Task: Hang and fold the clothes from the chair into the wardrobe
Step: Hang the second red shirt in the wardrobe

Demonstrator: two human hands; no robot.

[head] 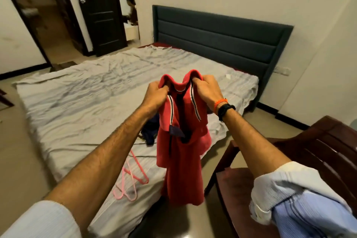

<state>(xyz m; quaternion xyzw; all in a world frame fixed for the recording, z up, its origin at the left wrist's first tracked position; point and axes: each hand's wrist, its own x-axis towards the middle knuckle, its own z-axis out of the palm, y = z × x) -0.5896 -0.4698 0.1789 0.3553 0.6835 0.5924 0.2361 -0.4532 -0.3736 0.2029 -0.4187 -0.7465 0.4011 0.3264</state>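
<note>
The red polo shirt (181, 150) hangs in the air over the near edge of the bed (87, 102), held up by its collar. The left hand (155, 92) grips the left side of the collar with fingers curled into the fabric, and the right hand (207, 88) pinches the right side the same way; the two hands sit close together, so the shoulders droop inward and the body of the shirt falls in a bunched column rather than flat. The striped trim of the collar shows on both sides of the open placket.

Just beside the shirt's hem, pink hangers (131, 179) lie tangled on the grey sheet (96, 83), and a dark blue garment (149, 131) rests on the bed behind the left forearm. The wooden chair (318, 150) stands to the right, close to the bed.

The main risk, as I judge it, is the narrow grip. With the hands this close, laying the shirt down would likely leave the sleeves folded under and the front creased, so any fold made on it would come out crooked. If the plan is to hang it, one hand must let go to reach a hanger, and the shirt could slide off the remaining pinch or twist. The hangers look interlocked, so lifting one may drag the others. The hem could also sweep them off the bed's edge.
</note>
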